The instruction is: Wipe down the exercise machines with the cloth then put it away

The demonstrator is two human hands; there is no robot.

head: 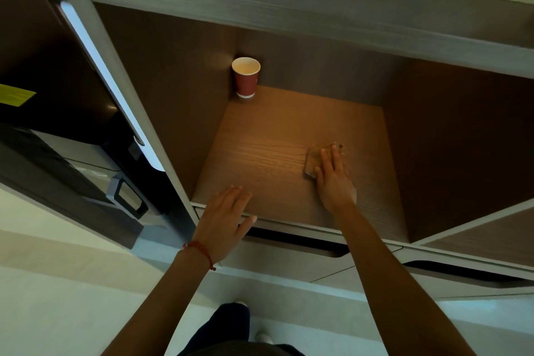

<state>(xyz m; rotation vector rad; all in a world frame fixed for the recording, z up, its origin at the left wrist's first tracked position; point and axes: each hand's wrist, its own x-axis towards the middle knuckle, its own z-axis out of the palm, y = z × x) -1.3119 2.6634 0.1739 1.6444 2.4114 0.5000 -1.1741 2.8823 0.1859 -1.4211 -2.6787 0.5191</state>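
Roughly, from biggest thing to smallest:

Shelving unit (318, 29): grey-edged frame with dark brown inner walls, seen from above and in front; it fills most of the view, with more compartments cut off at the right edge.

Open compartment (260, 139): wood-grain floor lit warm from above, dark side and back walls; both hands reach into or onto it.

Drawer fronts (289, 257): pale grey, just below the compartment floor, each with a dark recessed pull slot.

Black appliance (72, 130): sits in the neighbouring bay on the left, with a yellow label on its upper part and a bright vertical strip along its right edge; what it is I cannot tell.

Right hand (332, 179): fingers extended and laid flat, palm down, pressing the cloth onto the compartment floor; not curled around it.

Left hand (224, 220): open, fingers spread, resting palm down on the front lip of the compartment, holding nothing.

Paper cup (245, 76): red with a pale rim and base band, upright in the back left corner of the compartment, well apart from both hands.

Cloth (315, 159): small and folded, tan under this light, lying on the right part of the compartment floor beneath the right fingers, its left edge showing.

Bracelet (199, 248): thin red cord around the left wrist.
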